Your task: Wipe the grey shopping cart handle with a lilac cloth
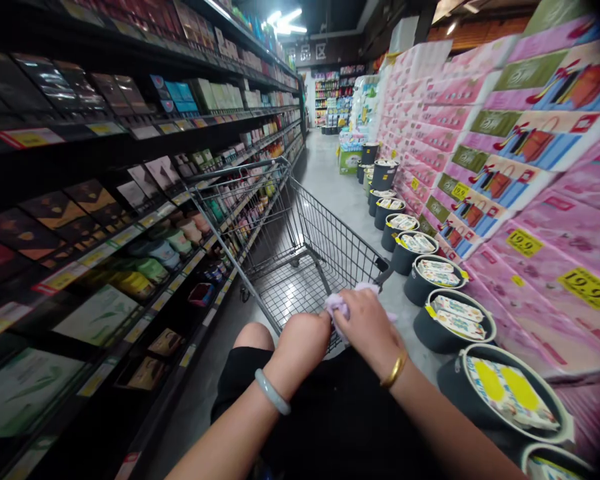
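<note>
A wire shopping cart [325,233] stands in the store aisle right in front of me, its basket bare. My left hand [303,343] is closed in a fist at the cart's near rim, a pale bangle on its wrist. My right hand [367,327], with a gold bangle on the wrist, presses a pale lilac cloth [339,305] against the cart's handle bar, fingers curled over the cloth. The handle bar itself is mostly hidden under both hands.
Dark shelves [105,220] of boxed and packaged goods line the left side. On the right rises a wall of pink tissue packs [530,153] with yellow price tags, and a row of dark buckets [455,320] holding wipes packs stands on the floor along it. The grey aisle floor [330,173] runs ahead.
</note>
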`<state>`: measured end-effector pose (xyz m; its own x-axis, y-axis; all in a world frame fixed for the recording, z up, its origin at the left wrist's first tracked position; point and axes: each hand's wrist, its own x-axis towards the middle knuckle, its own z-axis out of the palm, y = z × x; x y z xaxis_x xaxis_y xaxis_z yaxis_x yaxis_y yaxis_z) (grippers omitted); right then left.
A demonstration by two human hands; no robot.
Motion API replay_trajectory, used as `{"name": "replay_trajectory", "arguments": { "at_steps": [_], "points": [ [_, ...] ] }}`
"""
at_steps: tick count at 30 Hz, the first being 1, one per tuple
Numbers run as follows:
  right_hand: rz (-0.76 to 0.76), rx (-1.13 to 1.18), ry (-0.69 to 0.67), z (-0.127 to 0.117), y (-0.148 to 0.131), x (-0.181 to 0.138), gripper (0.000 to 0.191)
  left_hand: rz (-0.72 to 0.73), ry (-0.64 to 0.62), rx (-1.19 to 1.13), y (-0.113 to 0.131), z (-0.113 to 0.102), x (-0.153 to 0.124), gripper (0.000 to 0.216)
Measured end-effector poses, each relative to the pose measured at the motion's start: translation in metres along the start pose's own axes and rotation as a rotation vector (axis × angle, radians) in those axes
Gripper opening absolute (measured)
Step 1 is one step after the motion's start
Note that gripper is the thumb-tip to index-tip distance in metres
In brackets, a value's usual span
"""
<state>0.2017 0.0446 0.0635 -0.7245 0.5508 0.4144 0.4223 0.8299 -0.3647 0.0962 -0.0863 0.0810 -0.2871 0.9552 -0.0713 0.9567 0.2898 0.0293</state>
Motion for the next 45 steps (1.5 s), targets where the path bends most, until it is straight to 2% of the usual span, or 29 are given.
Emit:
{"name": "replay_trajectory", "arguments": {
  "at_steps": [5,9,14,16,19,21,24,26,28,30,34,36,39,41,43,45],
  "points": [
    [-0.005,0.051,-0.076,-0.002,-0.011,-0.003,0.008,0.025,-0.016,0.015,-0.003,0.001,0.011,0.022],
    [0.042,0.035,-0.051,-0.003,-0.012,-0.004,0.011,0.061,-0.020,0.027,-0.009,0.003,0.016,0.024],
    [0.002,0.047,-0.085,-0.007,-0.002,-0.001,0.011,0.071,0.001,0.030,-0.014,0.003,0.011,0.021],
    [0.054,0.022,-0.073,-0.008,0.005,0.003,0.009,0.063,0.022,0.028,-0.014,0.003,0.012,0.024],
    [0.177,-0.022,0.022,-0.004,0.004,0.005,0.009,0.073,0.033,0.033,-0.014,0.003,0.017,0.028],
    [0.136,-0.004,0.045,-0.001,-0.002,0.002,0.012,0.104,0.025,0.047,-0.016,0.002,0.021,0.027],
    [-0.011,0.054,-0.011,-0.001,-0.001,-0.002,0.018,0.139,0.028,0.059,-0.019,0.001,0.025,0.026],
    [0.020,0.036,-0.012,-0.003,0.008,-0.001,0.020,0.127,0.040,0.059,-0.021,0.000,0.025,0.029],
    [0.124,-0.026,0.050,-0.004,0.016,0.001,0.020,0.121,0.058,0.062,-0.023,-0.001,0.025,0.033],
    [0.141,-0.046,0.089,-0.003,0.016,0.002,0.021,0.136,0.072,0.067,-0.027,-0.001,0.024,0.034],
    [-0.105,0.089,-0.041,-0.002,0.010,-0.001,0.027,0.161,0.080,0.070,-0.039,-0.002,0.024,0.032],
    [-0.065,0.073,-0.050,-0.004,0.013,0.000,0.029,0.175,0.092,0.080,-0.044,-0.002,0.024,0.034],
    [0.109,-0.053,0.021,-0.003,0.013,0.004,0.024,0.195,0.116,0.099,-0.050,-0.002,0.027,0.037],
    [0.075,-0.059,0.011,0.001,0.004,0.006,0.022,0.205,0.129,0.106,-0.053,-0.003,0.029,0.038],
    [-0.034,0.017,-0.040,0.004,-0.006,0.005,0.027,0.217,0.142,0.113,-0.057,-0.003,0.030,0.039],
    [-0.065,0.075,-0.092,0.001,-0.005,0.004,0.032,0.226,0.155,0.120,-0.064,-0.004,0.031,0.041]
  ]
}}
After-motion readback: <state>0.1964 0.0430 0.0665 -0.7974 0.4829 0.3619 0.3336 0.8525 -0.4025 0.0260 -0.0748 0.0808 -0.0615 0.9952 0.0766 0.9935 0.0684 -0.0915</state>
